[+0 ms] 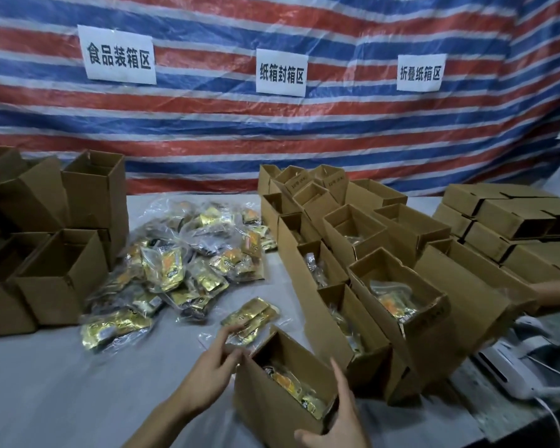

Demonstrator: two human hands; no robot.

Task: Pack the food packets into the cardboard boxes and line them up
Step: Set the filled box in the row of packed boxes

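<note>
An open cardboard box point(265, 402) stands in front of me with gold food packets point(298, 388) inside. My left hand point(215, 367) rests against its left top edge, fingers loosely bent. My right hand point(337, 425) lies on its near right corner, fingers straight along the side. A single gold packet point(251, 316) lies just behind the box. A large heap of packets point(181, 263) covers the table's middle. To the right, filled open boxes point(398, 305) stand in rows running away from me.
Empty open boxes point(62, 273) are stacked at the left. Flat closed boxes point(511, 221) pile at the far right, where another person's arm point(556, 291) reaches in. A white device point(511, 370) with a cable sits at the right edge. A striped tarp point(272, 124) with paper signs hangs behind.
</note>
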